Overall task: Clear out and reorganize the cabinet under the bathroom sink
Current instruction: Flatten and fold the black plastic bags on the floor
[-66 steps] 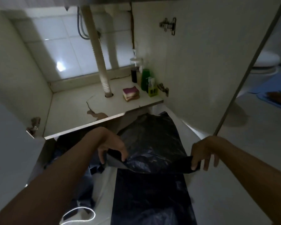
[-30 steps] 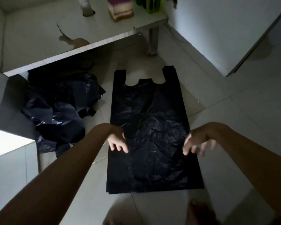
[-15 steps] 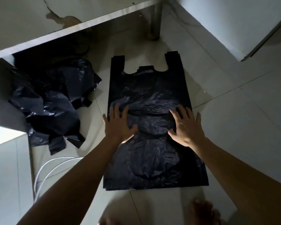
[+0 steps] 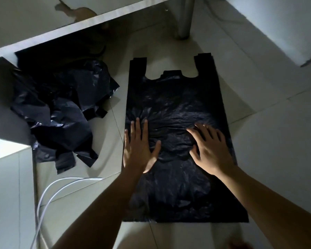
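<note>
Glossy floor tiles [image 4: 269, 141] carry a crinkled black plastic bag [image 4: 176, 105], handles pointing away; left hand [image 4: 138, 150] and right hand [image 4: 212, 151] press it with flat, spread fingers.

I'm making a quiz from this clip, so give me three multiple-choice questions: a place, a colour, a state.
1. The crumpled bags lie where?
A) left of the flat bag
B) right of it
C) on it
2. The flat bag is:
A) white
B) black
C) green
3. The left hand and right hand are:
A) gripping handles
B) lifted
C) pressed flat on the bag
1 A: they lie on its left.
2 B: black against the pale floor.
3 C: straight fingers lie on it.
</note>
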A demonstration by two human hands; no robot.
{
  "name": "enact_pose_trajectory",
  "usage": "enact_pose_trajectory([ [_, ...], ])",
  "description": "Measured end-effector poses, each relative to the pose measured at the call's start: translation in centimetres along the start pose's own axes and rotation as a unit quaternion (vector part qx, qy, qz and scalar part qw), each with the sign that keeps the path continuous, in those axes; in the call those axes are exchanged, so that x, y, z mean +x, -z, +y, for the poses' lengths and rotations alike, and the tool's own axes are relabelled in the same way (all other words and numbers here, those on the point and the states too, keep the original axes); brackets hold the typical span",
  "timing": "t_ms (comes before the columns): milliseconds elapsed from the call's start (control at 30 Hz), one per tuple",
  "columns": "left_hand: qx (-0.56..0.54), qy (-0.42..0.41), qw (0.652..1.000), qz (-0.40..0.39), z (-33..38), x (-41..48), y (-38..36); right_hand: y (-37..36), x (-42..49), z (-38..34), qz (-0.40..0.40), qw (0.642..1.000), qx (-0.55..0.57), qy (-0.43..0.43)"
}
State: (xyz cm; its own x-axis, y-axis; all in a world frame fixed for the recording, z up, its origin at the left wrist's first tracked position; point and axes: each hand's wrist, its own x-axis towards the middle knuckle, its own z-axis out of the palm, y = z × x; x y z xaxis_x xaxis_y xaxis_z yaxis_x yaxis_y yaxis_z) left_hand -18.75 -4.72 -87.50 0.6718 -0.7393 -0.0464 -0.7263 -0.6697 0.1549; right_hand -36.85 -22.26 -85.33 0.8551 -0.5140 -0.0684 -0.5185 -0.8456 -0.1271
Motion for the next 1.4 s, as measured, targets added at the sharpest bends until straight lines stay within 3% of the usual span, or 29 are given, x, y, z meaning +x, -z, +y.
enact_pose_trajectory([
  [167,-0.015,-0.015,1.000,0.013,-0.5,0.1,-0.2,-0.9,0.1,-0.9,0.035,0.999,-0.002,-0.018],
  [233,-0.072,-0.019,0.997,0.021,-1.0,0.6,0.9,0.2,1.0,-1.2,0.032,0.999,-0.023,-0.023],
  [333,-0.139,0.015,0.983,0.116,-3.5,1.9,4.7,2.7,3.9,-2.1,0.013,0.999,-0.042,-0.030],
  [400,-0.136,0.107,0.966,0.194,-6.1,3.1,7.9,4.4,6.3,-3.6,0.012,0.999,-0.021,-0.037],
  [500,-0.144,0.290,0.921,0.218,-10.4,4.6,12.2,6.8,9.7,-7.1,0.018,0.999,0.047,-0.005],
  [600,-0.205,0.438,0.835,0.263,-13.9,5.1,16.3,9.0,12.3,-11.3,0.005,0.994,0.104,0.042],
  [767,-0.348,0.494,0.753,0.262,-17.8,6.1,20.2,11.5,16.4,-18.1,-0.082,0.958,0.269,0.054],
  [900,-0.334,0.507,0.769,0.198,-19.8,7.2,21.2,12.6,19.2,-22.5,-0.179,0.889,0.420,-0.031],
  [1067,-0.316,0.494,0.786,0.198,-20.0,7.3,21.8,11.4,20.3,-25.5,-0.223,0.814,0.516,-0.144],
  [1233,-0.294,0.437,0.796,0.299,-20.0,7.8,25.9,10.9,19.2,-26.6,-0.222,0.852,0.467,-0.082],
  [1400,-0.292,0.352,0.796,0.396,-20.6,9.7,33.0,11.8,17.3,-27.6,-0.257,0.850,0.454,-0.077],
])
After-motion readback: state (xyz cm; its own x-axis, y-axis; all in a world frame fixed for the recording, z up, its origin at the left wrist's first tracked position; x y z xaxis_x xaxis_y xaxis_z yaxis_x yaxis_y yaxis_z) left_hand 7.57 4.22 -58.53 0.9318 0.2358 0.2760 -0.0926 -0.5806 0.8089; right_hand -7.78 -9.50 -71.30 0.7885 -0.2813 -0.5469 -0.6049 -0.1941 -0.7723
